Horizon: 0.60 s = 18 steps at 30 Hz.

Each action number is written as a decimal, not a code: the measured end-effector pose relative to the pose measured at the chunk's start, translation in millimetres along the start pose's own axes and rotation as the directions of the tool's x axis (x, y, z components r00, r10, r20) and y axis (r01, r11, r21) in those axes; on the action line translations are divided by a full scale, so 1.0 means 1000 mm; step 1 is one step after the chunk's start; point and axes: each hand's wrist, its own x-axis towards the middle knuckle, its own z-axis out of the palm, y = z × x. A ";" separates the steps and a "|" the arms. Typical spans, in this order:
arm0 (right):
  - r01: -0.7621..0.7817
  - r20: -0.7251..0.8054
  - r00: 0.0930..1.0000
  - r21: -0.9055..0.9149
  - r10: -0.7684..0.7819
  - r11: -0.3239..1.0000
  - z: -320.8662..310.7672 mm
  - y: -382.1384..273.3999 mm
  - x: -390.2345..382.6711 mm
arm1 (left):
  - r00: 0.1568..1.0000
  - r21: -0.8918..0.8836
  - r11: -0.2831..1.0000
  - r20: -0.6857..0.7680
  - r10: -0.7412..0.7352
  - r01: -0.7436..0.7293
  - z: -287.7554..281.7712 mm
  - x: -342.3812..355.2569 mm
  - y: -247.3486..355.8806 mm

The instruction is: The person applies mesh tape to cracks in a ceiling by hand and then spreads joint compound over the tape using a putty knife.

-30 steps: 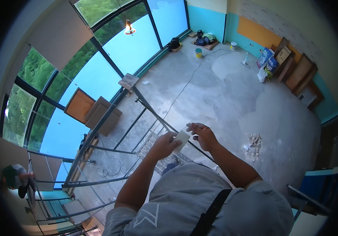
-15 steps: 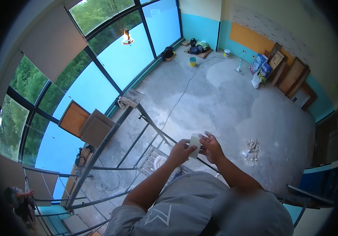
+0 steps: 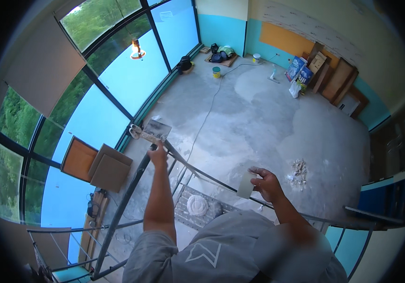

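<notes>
My left hand (image 3: 157, 155) is stretched forward to the scaffold's top corner. Its fingers close at the handle of a plaster-smeared flat trowel (image 3: 158, 128), whose square plate points away from me. Held up before my right side is a thin, pale rectangular scraper (image 3: 246, 185), pinched by one edge between the thumb and fingers of my right hand (image 3: 268, 185). Below, between my arms, a round white mass (image 3: 197, 205) sits on a perforated metal platform (image 3: 181, 203); whether it is in a container I cannot tell.
Metal scaffold rails (image 3: 125, 200) surround me at height. Brown boards (image 3: 112, 168) lean by the windows. On the floor lie a rubble heap (image 3: 299, 172), a long cable (image 3: 208, 114) and a bucket (image 3: 216, 72). Bags (image 3: 295, 69) and planks (image 3: 338, 87) stand along the right wall.
My left hand has let go of the scraper and reached forward left to the trowel, which has shifted slightly. The scraper stays in my right hand alone. The whole view has shifted.
</notes>
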 end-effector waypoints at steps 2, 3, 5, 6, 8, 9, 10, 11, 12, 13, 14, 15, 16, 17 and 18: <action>0.023 0.003 1.000 -0.056 -0.023 0.998 0.001 0.005 0.001 | 0.986 0.068 0.997 -0.165 0.031 -0.020 -0.015 0.075 -0.030; 0.034 -0.055 0.998 -0.051 -0.037 0.998 -0.007 0.005 -0.004 | 0.994 0.030 0.996 -0.075 -0.085 0.087 0.005 0.074 -0.019; 0.018 -0.145 0.989 -0.064 -0.027 0.998 -0.015 0.003 -0.018 | 0.979 0.018 0.980 0.043 -0.199 0.199 0.029 0.076 -0.009; 0.024 -0.182 0.983 -0.059 -0.034 0.998 -0.017 0.002 -0.022 | 0.973 -0.013 0.975 0.063 -0.221 0.222 0.040 0.078 -0.008; -0.044 -0.159 0.987 -0.196 0.012 0.980 -0.004 -0.004 -0.017 | 0.987 0.042 0.988 0.041 -0.153 0.151 0.001 0.139 -0.029; -0.052 -0.182 0.983 -0.187 0.018 0.981 -0.001 -0.008 -0.016 | 0.985 -0.053 0.986 0.089 -0.151 0.156 -0.003 0.149 -0.041; -0.024 -0.151 0.988 -0.260 -0.016 0.965 0.003 -0.013 -0.014 | 0.981 -0.147 0.976 0.130 -0.143 0.162 -0.012 0.158 -0.048; -0.008 -0.185 0.981 -0.340 -0.058 0.941 -0.005 -0.015 -0.018 | 0.941 -0.395 0.867 0.264 -0.210 0.304 0.013 0.131 -0.040; -0.016 -0.226 0.972 -0.338 -0.065 0.941 -0.010 -0.016 -0.021 | 0.903 -0.401 0.846 0.382 -0.196 0.353 0.016 0.110 -0.028; 0.027 -0.223 0.968 -0.368 -0.116 0.929 -0.015 -0.017 -0.021 | 0.890 -0.385 0.847 0.412 -0.196 0.365 0.021 0.089 -0.017; 0.072 -0.203 0.965 -0.399 -0.165 0.914 -0.019 -0.020 -0.021 | 0.832 -0.447 0.791 0.537 -0.135 0.417 0.019 0.069 -0.008; 0.077 -0.201 0.965 -0.398 -0.168 0.914 -0.017 -0.024 -0.019 | 0.773 -0.505 0.726 0.631 -0.058 0.467 0.010 0.052 -0.007; 0.097 -0.178 0.968 -0.378 -0.175 0.921 -0.013 -0.029 -0.018 | 0.746 -0.499 0.817 0.652 0.136 0.287 -0.004 0.037 -0.016; 0.115 -0.161 0.970 -0.358 -0.183 0.927 -0.012 -0.032 -0.017 | 0.694 -0.467 0.853 0.694 0.190 0.234 -0.009 0.013 -0.014; 0.118 -0.152 0.971 -0.356 -0.183 0.927 -0.012 -0.033 -0.016 | 0.638 -0.441 0.881 0.731 0.242 0.172 -0.014 -0.013 -0.010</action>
